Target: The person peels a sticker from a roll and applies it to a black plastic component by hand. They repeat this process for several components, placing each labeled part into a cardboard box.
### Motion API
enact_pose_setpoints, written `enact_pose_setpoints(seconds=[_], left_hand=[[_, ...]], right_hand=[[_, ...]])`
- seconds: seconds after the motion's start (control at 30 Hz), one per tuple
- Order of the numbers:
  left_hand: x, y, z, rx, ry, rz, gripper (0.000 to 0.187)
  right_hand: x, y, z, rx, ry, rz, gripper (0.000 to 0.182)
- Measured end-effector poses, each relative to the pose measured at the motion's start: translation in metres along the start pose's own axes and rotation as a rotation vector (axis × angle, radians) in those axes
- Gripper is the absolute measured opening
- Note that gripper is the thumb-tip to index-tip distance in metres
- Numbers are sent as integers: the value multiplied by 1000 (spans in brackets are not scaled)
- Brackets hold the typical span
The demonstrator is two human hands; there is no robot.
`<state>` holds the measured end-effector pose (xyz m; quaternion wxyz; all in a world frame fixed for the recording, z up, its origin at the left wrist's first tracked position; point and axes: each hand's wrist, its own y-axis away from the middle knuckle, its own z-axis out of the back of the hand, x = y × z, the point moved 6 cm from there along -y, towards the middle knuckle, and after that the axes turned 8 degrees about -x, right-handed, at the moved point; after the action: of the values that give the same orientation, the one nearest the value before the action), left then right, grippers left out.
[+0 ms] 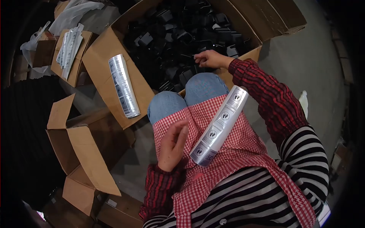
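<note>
My right hand (213, 59) is over the large cardboard box of black plastic parts (167, 41), its fingers bent together at the near right of the pile. Whatever those fingertips hold, if anything, is lost against the dark parts. Above my lap, my left hand (173, 146) has its thumb apart from its fingers and shows nothing in it. Beside it, a silver strip of labels (218, 127) with crossed-out footprint symbols lies slanted across my red checked apron (243, 140). A second silver label strip (124, 85) rests on the box's left flap.
At the upper left, a smaller carton (85, 43) bears a stack of silver label strips (69, 49), with plastic bags (72, 15) behind. An open cardboard box (81, 148) stands at the left with flaps sticking out. Grey floor (292, 57) shows at the right.
</note>
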<state>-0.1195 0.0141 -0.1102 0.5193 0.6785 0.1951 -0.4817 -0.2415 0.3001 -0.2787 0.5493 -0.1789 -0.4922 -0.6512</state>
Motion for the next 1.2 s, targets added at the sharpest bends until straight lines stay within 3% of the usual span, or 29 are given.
enact_pose_setpoints(seconds=[0.07,0.1,0.13,0.2,0.27,0.33,0.43,0.5,0.6,0.63,0.73,0.8,0.83,0.87,0.93,0.97,1.03,1.07,1.13,1.2], left_hand=[[-4,3,-13,54,-54,-11,34],[-9,6,-19,107,-110,-28,40],[-18,5,-25,191,-308,-73,50],[-10,2,-31,266,-211,10,50],[-5,1,-32,341,-97,163,51],[-16,-7,-23,333,-105,101,49],[-28,-16,-3,352,-196,-2,45],[-27,-13,-5,493,-208,160,44],[-20,-6,-16,625,-360,145,47],[-20,-3,-19,631,-366,130,47],[-29,5,-25,584,-445,-76,52],[-42,13,-21,376,-669,-383,56],[-46,18,-22,367,-675,-396,56],[-57,19,-16,217,-590,-396,63],[-79,25,-3,-75,-412,-388,77],[-93,32,-4,-108,-351,-448,84],[-110,40,-10,-130,-126,-520,101],[-111,40,-13,-135,-81,-546,100],[-121,48,-13,-215,-125,-638,93],[-108,47,-5,-230,147,-575,83]], right_hand=[[23,-5,-32,76,146,353,56],[25,-13,-43,82,140,350,56],[33,-17,-58,119,201,477,59],[43,-22,-76,172,360,633,57],[49,-33,-80,266,456,622,53],[45,-35,-82,356,570,609,48],[42,-34,-65,291,358,472,38],[35,-34,-28,60,-1,237,43],[57,-6,20,-152,-459,47,42],[67,4,33,-197,-505,85,43],[105,38,64,-277,-512,167,46],[135,58,77,-312,-502,291,47],[154,70,81,-283,-434,349,45],[172,84,85,-285,-432,366,45],[222,121,66,-28,-110,552,45],[241,137,60,-31,-111,565,45],[282,171,27,174,0,732,46],[295,180,15,170,7,748,46],[321,198,7,-61,34,954,46],[319,201,17,-427,45,1050,52]])
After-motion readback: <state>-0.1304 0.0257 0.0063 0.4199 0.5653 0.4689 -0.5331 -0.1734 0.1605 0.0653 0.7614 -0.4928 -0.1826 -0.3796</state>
